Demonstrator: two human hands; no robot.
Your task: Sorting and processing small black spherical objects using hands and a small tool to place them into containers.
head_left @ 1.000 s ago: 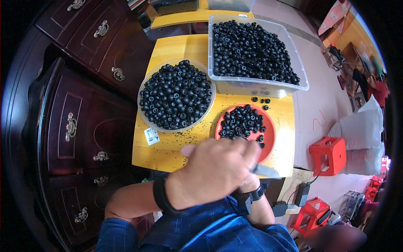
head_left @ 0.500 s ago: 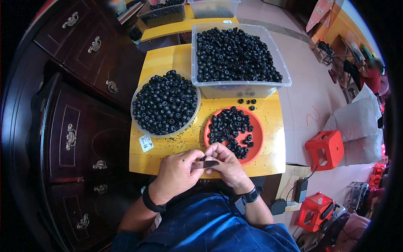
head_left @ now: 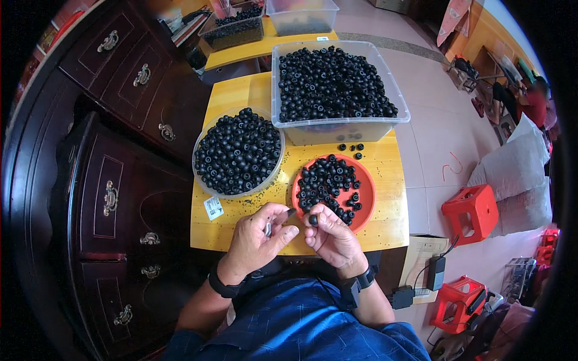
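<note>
My left hand (head_left: 256,240) is closed around a small knife (head_left: 291,212), whose dark blade tip pokes out past the fingers; most of the knife is hidden. Between the thumb and fingers of my right hand (head_left: 336,240) sits one small round black part with a hole (head_left: 313,220). The two hands are a little apart, over the table's near edge. Just beyond my right hand lies a red-orange round tray (head_left: 368,201) with many such black parts on it. A clear round tub (head_left: 282,144) heaped with black parts stands beyond my left hand.
A large clear bin (head_left: 337,122) full of black parts stands at the back of the yellow table (head_left: 253,231), with several loose parts before it. Black crumbs and a white label (head_left: 213,208) lie near the round tub. Dark drawers (head_left: 111,198) flank the left; red stools (head_left: 471,212) stand right.
My hands have moved apart. The knife, which lay across the part between both hands, has swung away with my left hand; the black part now shows in my right fingers.
</note>
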